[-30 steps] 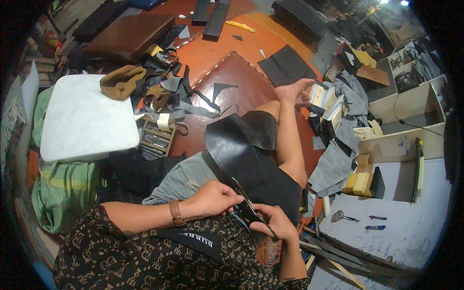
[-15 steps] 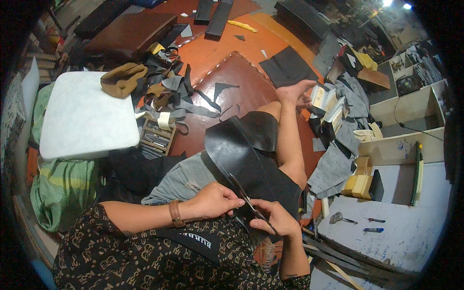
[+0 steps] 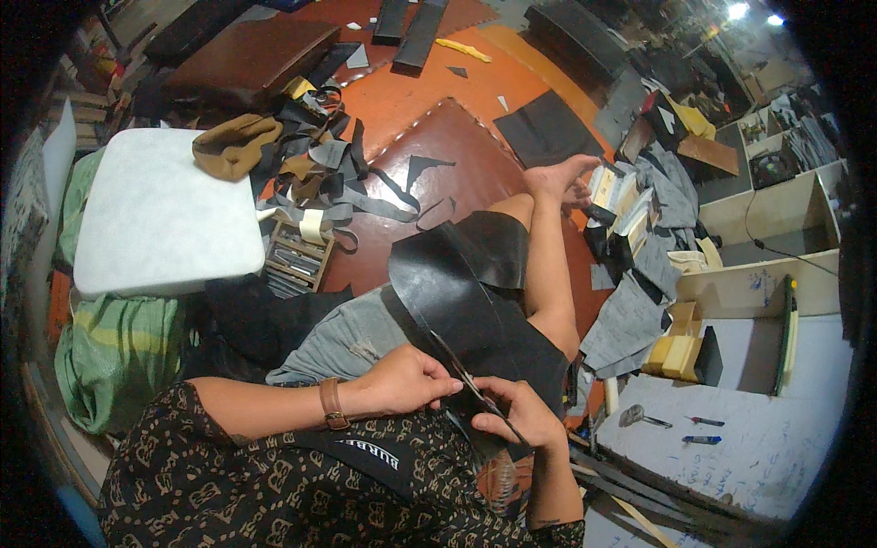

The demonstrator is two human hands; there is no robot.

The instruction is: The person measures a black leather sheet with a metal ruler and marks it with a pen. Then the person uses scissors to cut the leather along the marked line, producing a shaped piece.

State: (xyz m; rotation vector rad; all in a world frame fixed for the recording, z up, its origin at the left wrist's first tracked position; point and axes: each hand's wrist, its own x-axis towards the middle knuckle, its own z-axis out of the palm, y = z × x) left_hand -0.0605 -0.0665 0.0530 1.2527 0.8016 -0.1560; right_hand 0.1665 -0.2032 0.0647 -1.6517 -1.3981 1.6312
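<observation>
A large black leather sheet (image 3: 470, 306) lies draped across my lap and bent leg, with its smooth side shining near the knee. My right hand (image 3: 523, 413) grips a pair of dark metal scissors (image 3: 468, 376), its thumb and fingers at the handles. The blades point up and to the left along the leather's near edge. Close beside the blades, my left hand (image 3: 408, 380) is closed in a pinch on the leather's edge; the exact spot under the fingertips is small and partly hidden. A brown-strapped watch (image 3: 334, 405) circles my left wrist.
Left of me are a white padded block (image 3: 164, 219) with a brown cloth cap (image 3: 236, 148) on it, and a green sack (image 3: 119, 361). Leather scraps (image 3: 343, 183) and a wooden tool box (image 3: 299, 260) lie ahead. Pens (image 3: 702, 439) rest on a white board (image 3: 731, 475) at right.
The scissor blades look narrower and have shifted slightly against the leather edge. Both hands keep almost the same place. The whole view has tilted a little.
</observation>
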